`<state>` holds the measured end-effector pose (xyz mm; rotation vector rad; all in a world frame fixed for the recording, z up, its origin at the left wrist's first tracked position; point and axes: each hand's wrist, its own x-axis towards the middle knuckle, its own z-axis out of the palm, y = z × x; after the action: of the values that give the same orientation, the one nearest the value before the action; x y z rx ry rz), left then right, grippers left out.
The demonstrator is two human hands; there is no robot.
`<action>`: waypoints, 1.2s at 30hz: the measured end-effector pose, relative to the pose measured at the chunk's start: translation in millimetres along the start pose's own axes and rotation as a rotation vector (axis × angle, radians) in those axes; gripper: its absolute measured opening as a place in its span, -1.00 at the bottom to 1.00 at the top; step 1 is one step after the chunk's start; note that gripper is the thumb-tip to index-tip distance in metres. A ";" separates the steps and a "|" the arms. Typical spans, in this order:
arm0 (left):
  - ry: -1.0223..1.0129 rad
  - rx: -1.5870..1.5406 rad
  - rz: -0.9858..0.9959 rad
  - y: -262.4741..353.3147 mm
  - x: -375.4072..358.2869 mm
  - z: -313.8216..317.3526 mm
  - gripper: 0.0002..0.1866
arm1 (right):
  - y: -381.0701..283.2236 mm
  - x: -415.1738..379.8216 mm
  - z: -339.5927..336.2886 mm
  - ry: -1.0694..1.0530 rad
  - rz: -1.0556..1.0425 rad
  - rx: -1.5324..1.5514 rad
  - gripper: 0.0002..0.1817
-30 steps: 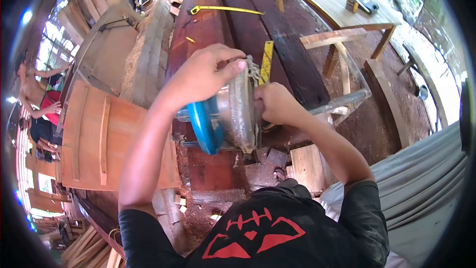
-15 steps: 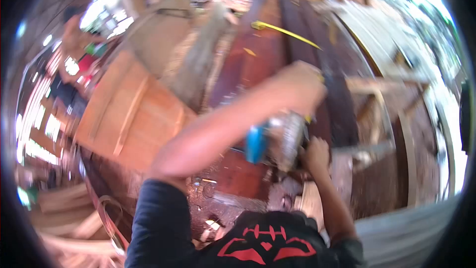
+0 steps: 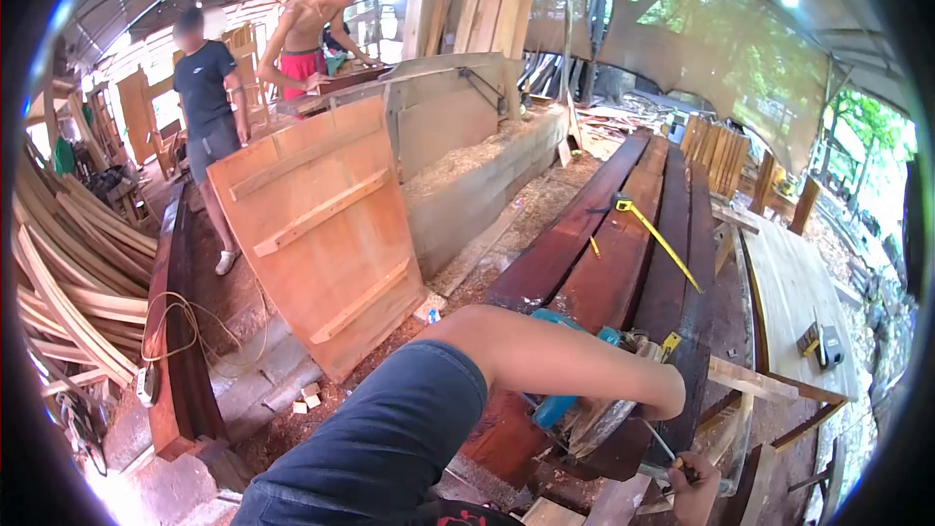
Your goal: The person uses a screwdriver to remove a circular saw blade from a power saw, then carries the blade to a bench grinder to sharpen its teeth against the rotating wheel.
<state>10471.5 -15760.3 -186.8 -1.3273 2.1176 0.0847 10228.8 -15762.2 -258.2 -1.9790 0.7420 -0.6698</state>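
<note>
A teal power saw (image 3: 553, 411) lies on the dark reddish planks (image 3: 623, 287), partly hidden behind my left forearm. My left hand (image 3: 664, 392) is bent over the right side of the saw, its fingers hidden from view. Below it, my right hand (image 3: 695, 476) is closed around the handle of what looks like a screwdriver (image 3: 659, 440), whose thin shaft points up towards the saw. A small yellow piece (image 3: 670, 343) shows just beyond my left wrist. Farther up the planks lie a tape measure (image 3: 623, 204) with its yellow blade pulled out and a short yellow pencil-like stick (image 3: 595, 247).
A wooden panel with battens (image 3: 312, 234) leans at left beside a low concrete wall (image 3: 477, 195). Two people (image 3: 206, 88) stand beyond it. Curved timber strips (image 3: 83, 273) are piled far left. A pale board (image 3: 794, 292) at right carries a dark power tool (image 3: 828, 346).
The view has swung up and to the left and become sharp. Both hands now appear lower and farther right in it, still around the saw. The screwdriver shaft now shows.
</note>
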 end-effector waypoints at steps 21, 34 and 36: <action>-0.149 0.021 0.053 3.9 15.2 -1.6 -0.65 | 41.7 35.0 -0.5 0.219 0.354 0.651 -0.74; -0.196 0.046 0.033 1.1 69.6 18.4 -0.70 | 39.8 18.8 -11.4 0.042 0.233 0.726 -0.67; -0.186 0.041 0.047 0.1 69.2 17.7 -0.70 | 33.5 12.6 -20.2 -0.076 0.235 0.724 -0.64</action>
<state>10459.5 -15808.4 -238.2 -1.1978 1.9833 0.1767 10215.3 -15796.6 -276.2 -1.2276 0.5652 -0.6055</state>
